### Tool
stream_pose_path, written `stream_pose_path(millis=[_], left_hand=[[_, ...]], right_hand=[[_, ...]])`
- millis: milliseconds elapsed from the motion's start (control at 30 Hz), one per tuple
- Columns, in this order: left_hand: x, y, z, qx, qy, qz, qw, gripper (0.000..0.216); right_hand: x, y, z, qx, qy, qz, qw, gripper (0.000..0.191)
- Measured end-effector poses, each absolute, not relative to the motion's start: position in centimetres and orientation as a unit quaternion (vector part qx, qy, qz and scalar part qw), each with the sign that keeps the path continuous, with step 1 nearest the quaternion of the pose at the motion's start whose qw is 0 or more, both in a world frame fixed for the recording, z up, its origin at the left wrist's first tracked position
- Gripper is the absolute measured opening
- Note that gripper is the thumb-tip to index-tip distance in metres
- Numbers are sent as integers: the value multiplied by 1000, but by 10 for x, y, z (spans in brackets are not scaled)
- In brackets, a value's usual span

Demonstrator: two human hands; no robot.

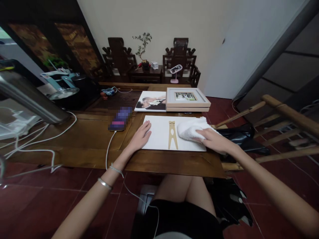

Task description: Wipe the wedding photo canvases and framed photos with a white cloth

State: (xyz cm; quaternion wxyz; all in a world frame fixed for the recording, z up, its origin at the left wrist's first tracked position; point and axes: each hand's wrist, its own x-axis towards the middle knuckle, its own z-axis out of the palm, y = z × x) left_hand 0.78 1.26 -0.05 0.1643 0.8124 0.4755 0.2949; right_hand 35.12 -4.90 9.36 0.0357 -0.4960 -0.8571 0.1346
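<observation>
A white rectangular board lies flat near the front edge of the wooden table. Up its middle runs a flat gold piece with a cat-shaped head and two spread legs. My left hand rests on the board's left side, fingers stretched out and holding nothing. On the right side of the board, my right hand grips a bunched white cloth, pressed down on the surface. The cloth covers the board's upper right part. Some of my right fingertips are hidden in its folds.
Behind the board lie a photo panel and stacked wooden picture frames. Left of it is a phone on a white cable. A metal cylinder and tangled cables stand far left. A wooden chair adjoins the right side.
</observation>
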Motion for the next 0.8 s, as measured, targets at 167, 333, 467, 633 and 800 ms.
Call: stream_pose_path(millis=[167, 333, 467, 633, 800], left_hand=[[7, 12, 1, 810, 474, 300, 172, 53], [6, 12, 0, 810, 476, 298, 171, 54], [6, 13, -1, 807, 475, 306, 172, 52], [7, 12, -1, 810, 476, 301, 166, 54], [7, 12, -1, 809, 474, 304, 166, 53]], right_hand=[[348, 20, 99, -537, -830, 137, 61, 44], [347, 50, 101, -555, -816, 141, 73, 49], [342, 36, 94, -555, -820, 117, 70, 37], [335, -24, 87, -528, -844, 86, 51, 31], [331, -108, 79, -490, -866, 90, 46, 34]])
